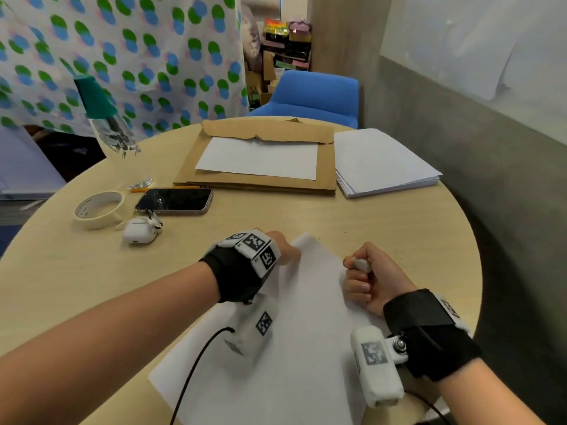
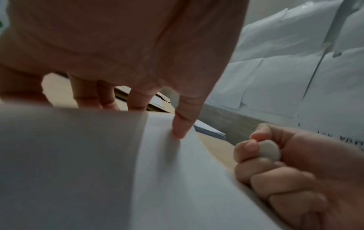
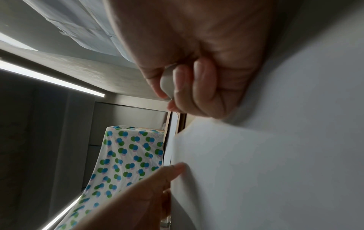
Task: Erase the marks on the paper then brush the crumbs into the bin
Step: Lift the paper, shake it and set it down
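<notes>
paper [image 1: 306, 317]: laid at near edge of surface [image 1: 383, 222], far corner pinned by left hand [image 1: 280, 245], fingers straight.
eraser [image 1: 361, 264]: clamped in curled right hand [image 1: 372, 279] fingers.

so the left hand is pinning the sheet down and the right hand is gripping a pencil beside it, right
Not quite. The right hand grips a small white eraser, not a pencil; the left wrist view shows its rounded end between the fingers. The rest holds: the left hand presses on the sheet in the head view.
</notes>
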Motion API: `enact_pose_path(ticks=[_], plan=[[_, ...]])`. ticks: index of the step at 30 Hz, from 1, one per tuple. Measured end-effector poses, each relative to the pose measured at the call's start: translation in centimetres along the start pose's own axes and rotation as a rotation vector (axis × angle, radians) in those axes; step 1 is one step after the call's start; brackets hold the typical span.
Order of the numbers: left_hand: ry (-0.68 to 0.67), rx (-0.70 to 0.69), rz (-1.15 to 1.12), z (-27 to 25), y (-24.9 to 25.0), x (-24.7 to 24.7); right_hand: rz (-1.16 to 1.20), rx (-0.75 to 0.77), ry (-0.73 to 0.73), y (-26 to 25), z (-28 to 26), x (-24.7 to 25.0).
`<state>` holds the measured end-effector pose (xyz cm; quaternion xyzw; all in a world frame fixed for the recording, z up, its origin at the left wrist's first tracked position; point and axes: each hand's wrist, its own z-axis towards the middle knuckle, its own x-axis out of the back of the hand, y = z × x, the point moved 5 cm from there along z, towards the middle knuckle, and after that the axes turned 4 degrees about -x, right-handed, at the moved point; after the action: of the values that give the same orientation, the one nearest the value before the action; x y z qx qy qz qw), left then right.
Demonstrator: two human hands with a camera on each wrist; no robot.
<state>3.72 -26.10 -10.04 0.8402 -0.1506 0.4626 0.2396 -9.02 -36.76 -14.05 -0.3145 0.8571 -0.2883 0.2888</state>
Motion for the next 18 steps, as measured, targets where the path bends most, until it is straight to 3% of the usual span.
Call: enact_pose_path(ticks=[5,9,13,16,18], plan=[[0.000,-0.014,-0.186,0.0,-0.6,-0.3,0.000,0.011,0.019,0.0,-0.1,-0.2],[0.125,-0.123,-0.331,-0.6,-1.6,1.3,0.087,0.035,0.065,-0.4,-0.7,-0.3],[0.256,-0.278,-0.664,-1.8,-4.2,5.2,0.096,0.277,0.125,-3.4,-2.6,0.0],[0.272,-0.430,-1.047,-3.4,-6.0,8.5,-0.141,0.488,0.228,-6.0,-3.9,0.1],[0.305,-0.519,-1.183,-4.2,-6.8,10.1,-0.282,0.538,0.247,-7.0,-4.0,0.0]])
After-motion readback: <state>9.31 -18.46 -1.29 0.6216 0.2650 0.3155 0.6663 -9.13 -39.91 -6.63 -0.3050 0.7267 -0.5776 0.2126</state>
